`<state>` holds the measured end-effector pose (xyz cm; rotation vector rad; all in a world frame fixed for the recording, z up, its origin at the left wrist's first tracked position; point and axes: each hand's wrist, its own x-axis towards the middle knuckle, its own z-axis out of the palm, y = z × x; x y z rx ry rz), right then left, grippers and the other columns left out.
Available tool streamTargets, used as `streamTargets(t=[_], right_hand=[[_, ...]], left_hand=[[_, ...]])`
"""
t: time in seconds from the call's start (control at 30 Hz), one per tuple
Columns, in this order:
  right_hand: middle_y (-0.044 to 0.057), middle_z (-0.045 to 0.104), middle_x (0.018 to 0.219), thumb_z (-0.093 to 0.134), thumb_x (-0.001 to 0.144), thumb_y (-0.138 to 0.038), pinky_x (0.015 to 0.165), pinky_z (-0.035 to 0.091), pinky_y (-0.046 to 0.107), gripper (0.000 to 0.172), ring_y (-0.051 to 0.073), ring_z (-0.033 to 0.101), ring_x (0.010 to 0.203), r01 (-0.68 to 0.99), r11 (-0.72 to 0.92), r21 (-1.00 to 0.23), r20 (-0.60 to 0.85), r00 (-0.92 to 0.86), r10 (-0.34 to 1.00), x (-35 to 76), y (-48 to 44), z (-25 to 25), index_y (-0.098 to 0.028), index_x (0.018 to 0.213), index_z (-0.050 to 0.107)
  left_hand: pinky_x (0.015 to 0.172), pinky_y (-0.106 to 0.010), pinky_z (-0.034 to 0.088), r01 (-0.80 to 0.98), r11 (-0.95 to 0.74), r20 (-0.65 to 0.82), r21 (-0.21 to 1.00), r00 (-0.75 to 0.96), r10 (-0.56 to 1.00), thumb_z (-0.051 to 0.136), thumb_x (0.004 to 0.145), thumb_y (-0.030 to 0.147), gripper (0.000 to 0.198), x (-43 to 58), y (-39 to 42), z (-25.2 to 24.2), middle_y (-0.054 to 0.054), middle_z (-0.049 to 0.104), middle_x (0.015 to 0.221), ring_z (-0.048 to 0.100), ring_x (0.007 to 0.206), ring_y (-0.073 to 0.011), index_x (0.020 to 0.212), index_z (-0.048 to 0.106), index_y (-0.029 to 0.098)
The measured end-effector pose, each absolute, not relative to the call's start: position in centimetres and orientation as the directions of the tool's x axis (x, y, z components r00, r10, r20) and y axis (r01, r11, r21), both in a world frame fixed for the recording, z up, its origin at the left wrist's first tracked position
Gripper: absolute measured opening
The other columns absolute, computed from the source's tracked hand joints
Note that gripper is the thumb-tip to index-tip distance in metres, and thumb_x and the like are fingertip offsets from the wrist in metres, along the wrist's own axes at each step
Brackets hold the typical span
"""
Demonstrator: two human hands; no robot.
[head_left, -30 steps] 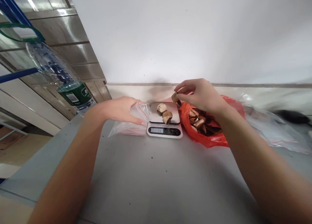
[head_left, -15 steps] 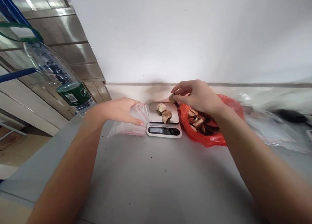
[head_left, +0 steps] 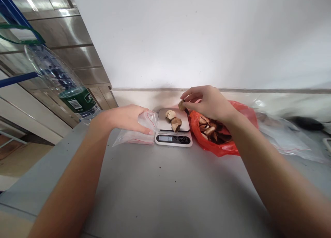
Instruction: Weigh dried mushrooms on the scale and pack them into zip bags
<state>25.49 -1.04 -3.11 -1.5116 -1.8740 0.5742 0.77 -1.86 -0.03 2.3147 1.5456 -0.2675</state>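
Observation:
My right hand [head_left: 210, 101] pinches a brown dried mushroom slice [head_left: 181, 105] over the right rear corner of a small digital kitchen scale [head_left: 161, 125]. On its metal plate lie two more mushroom pieces, a pale one [head_left: 170, 114] and a browner one [head_left: 176, 124], touching each other. My left hand [head_left: 128, 118], thumb and fingers curved apart around it, holds a clear zip-lock bag [head_left: 150, 120] against the scale's left side. Beneath my right wrist, an open red plastic bag [head_left: 219, 150] holds many dried mushroom slices [head_left: 210, 129].
Flat clear zip bags [head_left: 136, 137] lie under my left hand. To the right, more clear plastic bags [head_left: 287, 134] and a black object [head_left: 307, 123] lie on the grey table [head_left: 160, 196]. A large water bottle [head_left: 74, 96] stands at left; a white wall [head_left: 196, 41] rises behind.
The scale's display has changed and now seems to read 82 or 8.2. Both hands and the mushroom pieces have stayed nearly in place; the view has shifted slightly.

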Motion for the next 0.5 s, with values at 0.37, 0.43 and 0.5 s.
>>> streamTargets(t=[0.37,0.43,0.5], right_hand=[[0.009,0.081,0.096,0.073,0.085,-0.007,0.075,0.055,0.031,0.02,0.023,0.075,0.09,0.772,0.195,-0.605,0.144,-0.135,0.98,25.1,-0.6,-4.1,-0.015,0.102,0.08],[0.01,0.081,0.097,0.072,0.084,-0.003,0.075,0.055,0.03,0.022,0.022,0.074,0.09,0.804,0.195,-0.562,0.121,-0.154,0.981,25.0,-0.2,-4.8,-0.015,0.101,0.08],[0.01,0.08,0.097,0.071,0.083,-0.002,0.076,0.055,0.03,0.023,0.022,0.074,0.091,0.818,0.196,-0.541,0.089,-0.176,0.98,24.8,0.0,-5.3,-0.015,0.099,0.079]], left_hand=[[0.097,-0.038,0.053,0.925,-0.345,-0.357,0.161,0.38,0.853,0.068,0.087,0.062,0.068,0.7,-2.0,0.0,-0.01,0.071,0.139,0.069,0.111,-0.0299,0.141,0.062,0.021],[0.098,-0.039,0.053,0.93,-0.335,-0.362,0.148,0.366,0.857,0.068,0.086,0.064,0.07,0.7,-1.9,-0.2,-0.01,0.07,0.14,0.069,0.113,-0.0305,0.142,0.061,0.022],[0.1,-0.037,0.053,0.93,-0.335,-0.364,0.151,0.367,0.856,0.068,0.085,0.064,0.072,0.6,-1.7,-0.3,-0.009,0.07,0.141,0.068,0.117,-0.0301,0.144,0.061,0.024]])
